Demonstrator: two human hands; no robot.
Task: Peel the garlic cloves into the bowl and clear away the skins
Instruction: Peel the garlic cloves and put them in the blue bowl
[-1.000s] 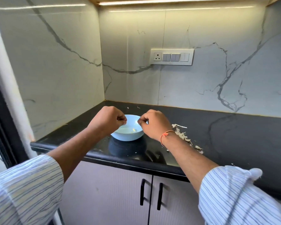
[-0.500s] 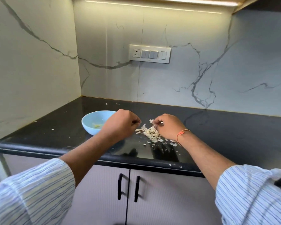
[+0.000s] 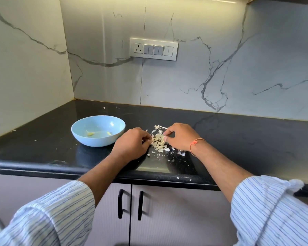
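Black countertop (image 3: 238, 139), bowl (image 3: 82, 137) at 9 o'clock of both hands: left hand (image 3: 132, 144) and right hand (image 3: 181, 137), fingers curled, pinch the skin pile (image 3: 158, 140), looks like gathering skins, next scoop them away

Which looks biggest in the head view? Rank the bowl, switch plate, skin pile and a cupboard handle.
1. bowl
2. switch plate, a little smaller but farther off, so unsure
3. skin pile, partly hidden by both hands
4. cupboard handle, thin but nearest

Bright, warm strip light washes down the marble wall (image 3: 194, 82) from above. The glossy black countertop (image 3: 238, 139) mirrors it; edges bow, wide-angle.
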